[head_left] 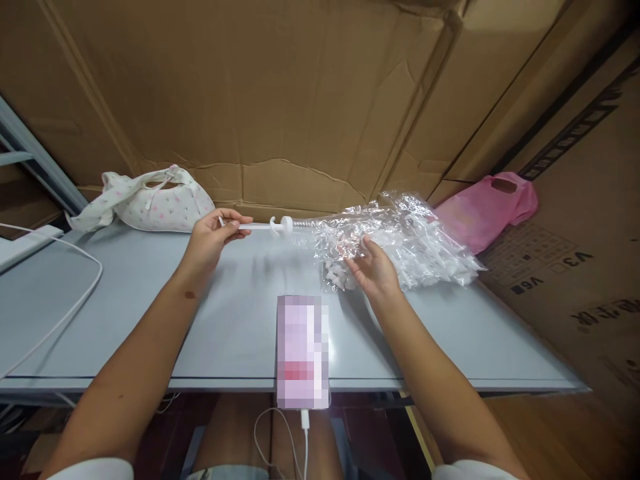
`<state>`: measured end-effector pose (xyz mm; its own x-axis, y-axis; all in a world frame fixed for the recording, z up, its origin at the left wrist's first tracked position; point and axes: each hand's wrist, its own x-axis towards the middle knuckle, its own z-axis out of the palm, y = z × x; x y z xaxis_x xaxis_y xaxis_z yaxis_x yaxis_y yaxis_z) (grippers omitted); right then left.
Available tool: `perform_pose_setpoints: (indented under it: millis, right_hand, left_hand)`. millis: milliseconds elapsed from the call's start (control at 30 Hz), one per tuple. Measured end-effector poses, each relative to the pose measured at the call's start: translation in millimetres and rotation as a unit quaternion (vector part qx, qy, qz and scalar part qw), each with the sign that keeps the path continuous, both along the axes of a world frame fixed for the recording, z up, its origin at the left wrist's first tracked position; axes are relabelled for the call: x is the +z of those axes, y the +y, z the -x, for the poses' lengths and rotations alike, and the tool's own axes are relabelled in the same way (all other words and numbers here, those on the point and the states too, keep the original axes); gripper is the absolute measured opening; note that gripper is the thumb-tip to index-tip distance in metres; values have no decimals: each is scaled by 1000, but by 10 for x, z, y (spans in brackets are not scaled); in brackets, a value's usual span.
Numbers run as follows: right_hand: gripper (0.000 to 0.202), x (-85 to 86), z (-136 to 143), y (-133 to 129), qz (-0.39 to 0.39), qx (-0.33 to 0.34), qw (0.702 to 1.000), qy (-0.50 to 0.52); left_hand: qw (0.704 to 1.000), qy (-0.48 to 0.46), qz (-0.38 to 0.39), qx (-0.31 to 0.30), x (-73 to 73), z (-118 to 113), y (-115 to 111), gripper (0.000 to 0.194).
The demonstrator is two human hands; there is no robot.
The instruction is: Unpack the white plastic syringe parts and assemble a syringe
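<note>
My left hand point(215, 233) is closed in a pinch around the end of a thin white plastic rod point(257, 227). Along the rod sit a small white hook and a round white collar point(287, 226). Beyond the collar, a ribbed, coil-like length point(307, 225) reaches to the clear plastic bag point(400, 227); whether it goes inside or behind cannot be made out. My right hand point(374, 267) grips the near side of this crinkled bag, thumb above and fingers below. Many small white plastic pieces point(425, 257) lie in the bag, blurred by glare.
A phone point(303, 350) with a blurred screen and a white cable lies at the grey table's point(230, 320) front edge. A patterned white cloth item point(165, 200) stands back left, a pink plastic bag point(485, 210) back right. Cardboard point(300, 100) walls the back; another cable point(85, 293) crosses the left.
</note>
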<state>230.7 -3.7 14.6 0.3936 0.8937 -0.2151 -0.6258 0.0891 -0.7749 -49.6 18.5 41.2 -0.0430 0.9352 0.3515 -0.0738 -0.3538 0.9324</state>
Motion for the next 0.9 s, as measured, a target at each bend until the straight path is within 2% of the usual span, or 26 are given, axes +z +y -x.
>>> perform_pose_setpoints:
  millis: [67,200,267,367,467,700,900]
  right_hand:
    - [6,11,-20,-3,-11,-22,1000,3]
    - [11,17,-74,3,-82,-42,996,9]
    - [11,28,-101,1,-86,-54,995,8]
    - [9,52,-118,-13,-79,-52,995,7]
    - [11,71,-100,-33,-86,-26,996,-5]
    - [14,108,-19,-86,-77,17,997,-2]
    - [21,42,-10,-80,-104,53,993,-16]
  left_hand:
    - [998,20,-40,54,24,43,18,14]
    - [984,68,-100,129,15,80,42,12]
    - [974,117,-108,159,-16,89,56,13]
    - [951,233,-79,186,-78,89,77,19]
    - [932,312,-34,180,-134,63,90,22]
    - [905,403,-2,137,-222,95,115,26]
    - [854,501,83,112,-247,115,85,21]
